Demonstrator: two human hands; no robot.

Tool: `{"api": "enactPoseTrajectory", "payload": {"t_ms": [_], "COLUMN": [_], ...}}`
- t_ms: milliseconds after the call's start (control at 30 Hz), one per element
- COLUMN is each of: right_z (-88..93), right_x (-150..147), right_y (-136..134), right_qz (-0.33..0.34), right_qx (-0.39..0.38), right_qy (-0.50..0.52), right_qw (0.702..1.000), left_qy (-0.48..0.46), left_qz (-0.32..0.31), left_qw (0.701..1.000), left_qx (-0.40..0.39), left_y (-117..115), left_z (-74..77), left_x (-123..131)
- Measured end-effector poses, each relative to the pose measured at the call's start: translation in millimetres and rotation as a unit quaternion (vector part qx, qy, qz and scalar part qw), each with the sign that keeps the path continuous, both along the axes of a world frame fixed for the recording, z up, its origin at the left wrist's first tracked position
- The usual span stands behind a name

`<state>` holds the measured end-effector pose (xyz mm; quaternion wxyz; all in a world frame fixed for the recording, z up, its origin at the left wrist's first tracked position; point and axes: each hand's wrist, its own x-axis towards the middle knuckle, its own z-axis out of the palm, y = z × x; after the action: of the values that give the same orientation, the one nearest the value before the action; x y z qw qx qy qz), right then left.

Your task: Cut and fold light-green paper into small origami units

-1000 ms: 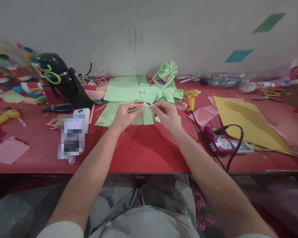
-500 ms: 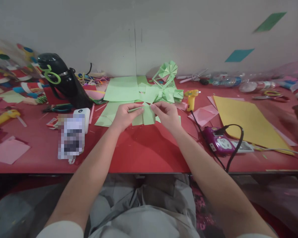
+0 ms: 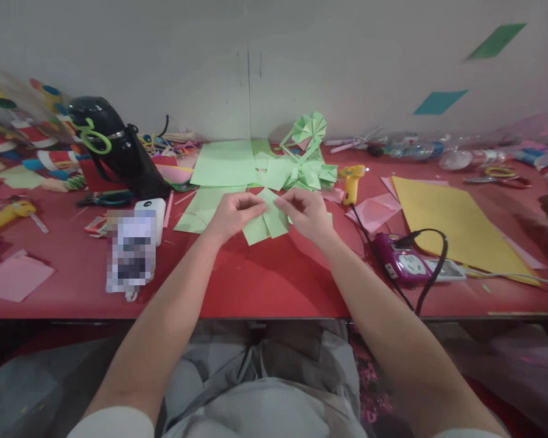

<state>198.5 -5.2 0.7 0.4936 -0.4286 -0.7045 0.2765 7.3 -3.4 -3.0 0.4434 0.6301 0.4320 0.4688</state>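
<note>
A folded piece of light green paper (image 3: 274, 220) is held between my two hands above the red table. My left hand (image 3: 235, 214) pinches its left side between thumb and fingers. On the opposite side my right hand (image 3: 305, 213) grips the upper right edge with thumb and forefinger. Two flaps of the paper hang down between the hands. Behind them lie green paper sheets (image 3: 223, 163), and beyond to the right stands a pleated green paper flower (image 3: 311, 131) on folded green strips. The curled fingers partly hide the paper.
A yellow glue gun (image 3: 352, 182) stands right of the flower, its cord running by a purple power strip (image 3: 404, 260). Yellow paper (image 3: 461, 225) lies right. A black bottle (image 3: 119, 146), a phone (image 3: 132, 252) and pink paper (image 3: 17, 277) are left. Scissors (image 3: 497, 177) lie far right.
The green paper has turned between my hands, and its lower flaps now hang lower and fan apart. Both hands stay nearly in place, with the fingers slightly shifted.
</note>
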Motion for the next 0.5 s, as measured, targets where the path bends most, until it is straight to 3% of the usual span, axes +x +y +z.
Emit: {"api": "enactPoseTrajectory", "payload": {"t_ms": [267, 500], "right_z": [-3.6, -6.9], "right_x": [-0.9, 5.1], "right_y": [1.7, 5.6], "right_qz": [0.054, 0.055], "right_qx": [-0.038, -0.021], "right_qy": [0.026, -0.040], "right_qw": [0.997, 0.997], "left_qy": [-0.021, 0.020], "left_qz": [0.049, -0.012], "left_qw": [0.998, 1.000], "left_qx": [0.024, 0.016], "left_y": [3.0, 1.7], "left_z": [0.1, -2.2], "left_x": [-0.6, -1.0]}}
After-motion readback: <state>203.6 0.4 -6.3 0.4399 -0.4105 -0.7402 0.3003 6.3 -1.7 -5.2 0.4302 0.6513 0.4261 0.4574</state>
